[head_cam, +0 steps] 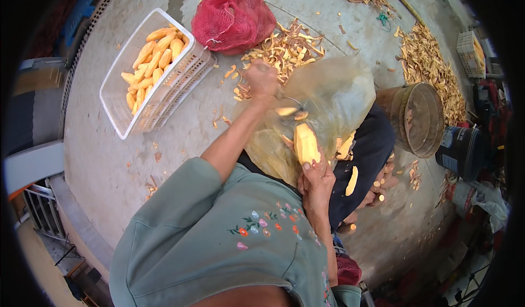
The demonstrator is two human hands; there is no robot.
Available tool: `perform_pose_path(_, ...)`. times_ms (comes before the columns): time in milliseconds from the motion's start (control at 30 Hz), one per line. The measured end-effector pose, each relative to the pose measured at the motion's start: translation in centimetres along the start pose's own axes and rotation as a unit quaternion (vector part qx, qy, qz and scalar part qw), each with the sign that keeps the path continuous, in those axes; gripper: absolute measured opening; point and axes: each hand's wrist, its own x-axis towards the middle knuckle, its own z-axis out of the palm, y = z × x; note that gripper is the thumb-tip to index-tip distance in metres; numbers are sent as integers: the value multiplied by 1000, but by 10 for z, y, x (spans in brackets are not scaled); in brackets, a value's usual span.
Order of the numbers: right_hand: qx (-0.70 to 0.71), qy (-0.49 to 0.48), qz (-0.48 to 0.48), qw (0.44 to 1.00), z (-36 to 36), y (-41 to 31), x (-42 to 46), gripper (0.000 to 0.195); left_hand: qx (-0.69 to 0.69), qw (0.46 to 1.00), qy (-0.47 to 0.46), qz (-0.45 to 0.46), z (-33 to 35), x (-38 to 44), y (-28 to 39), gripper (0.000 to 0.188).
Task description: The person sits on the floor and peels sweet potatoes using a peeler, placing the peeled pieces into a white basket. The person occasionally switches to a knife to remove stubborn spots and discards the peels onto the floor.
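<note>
My right hand (318, 179) grips the lower end of a peeled sweet potato (306, 143) with faceted yellow flesh, held over my lap. Up and to the left, my left hand (261, 79) is closed around a peeler (302, 109), blurred by motion; its handle is mostly hidden in the fist. Its dark head is just above the potato's far end, with a strip of peel (286, 111) beside it. A translucent plastic sheet (340, 85) covers my lap. More peel (345, 146) lies on it, and one strip (351, 181) rests on my dark trouser leg.
A white plastic crate (119, 87) of peeled sweet potatoes stands at left. Beyond are a red mesh sack (233, 19) and a peel heap (295, 52). A worn bucket (422, 118), a dark bucket (461, 153) and another peel heap (430, 69) are at right. Unpeeled sweet potatoes (379, 190) lie beside my leg.
</note>
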Motion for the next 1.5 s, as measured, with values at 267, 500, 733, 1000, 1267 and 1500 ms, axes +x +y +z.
perform_pose_path(267, -118, 76, -115, 983, -1, 0, 4, 46, -138, 985, -5, -106, -11, 1, 13, 13)
perform_pose_path(500, -200, 51, -164, 965, -7, 20, 10, 48, -73, 977, -194, -42, 19, -63, 54, 10)
perform_pose_path(733, -255, 46, -182, 949, -3, 16, 11, 41, -17, 989, -132, 64, 18, -45, 31, 5)
perform_pose_path(1000, -250, 60, -227, 939, -8, 17, -7, 45, 20, 999, -21, 38, -7, 19, 52, 7)
perform_pose_path(1267, -352, 60, -268, 895, -6, 19, 4, 48, -117, 981, -131, -83, 6, -41, 56, 12)
perform_pose_path(1500, -421, 58, -279, 861, 4, 14, 1, 53, 42, 985, -167, 14, 11, -50, 38, 7)
